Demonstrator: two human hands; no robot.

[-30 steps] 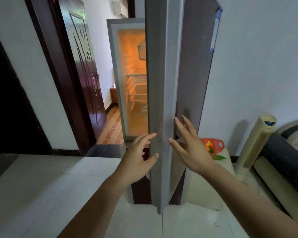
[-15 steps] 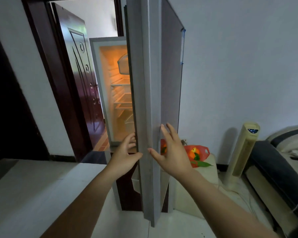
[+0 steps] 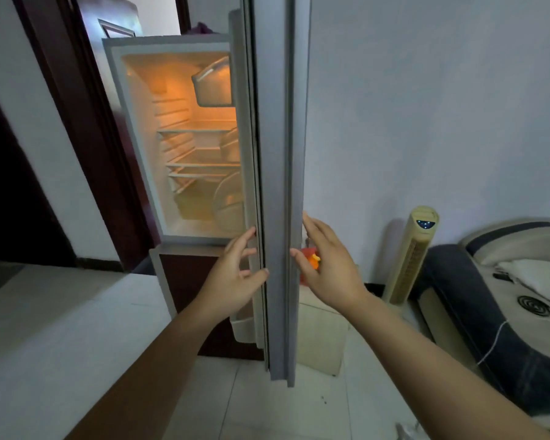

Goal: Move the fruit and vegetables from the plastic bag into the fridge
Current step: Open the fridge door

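The fridge [image 3: 134, 128] stands open, its lit interior showing bare shelves. Its grey door [image 3: 277, 185] is seen edge-on straight ahead of me. My left hand [image 3: 235, 277] is on the door's inner side, fingers spread and touching its edge. My right hand [image 3: 327, 268] lies against the outer side with straight fingers. Behind the right hand a red plastic bag [image 3: 308, 254] with orange fruit peeks out, mostly hidden, resting on a cream box [image 3: 321, 331].
A dark wooden door frame [image 3: 86, 122] stands left of the fridge. A cream tower fan [image 3: 410, 255] stands by the wall on the right, with a dark and cream sofa [image 3: 489, 312] beyond it. White tiled floor lies below.
The fridge door has swung wider, revealing more of the lit interior. Both hands stayed on either side of the door edge, and the red bag is now mostly hidden behind my right hand.
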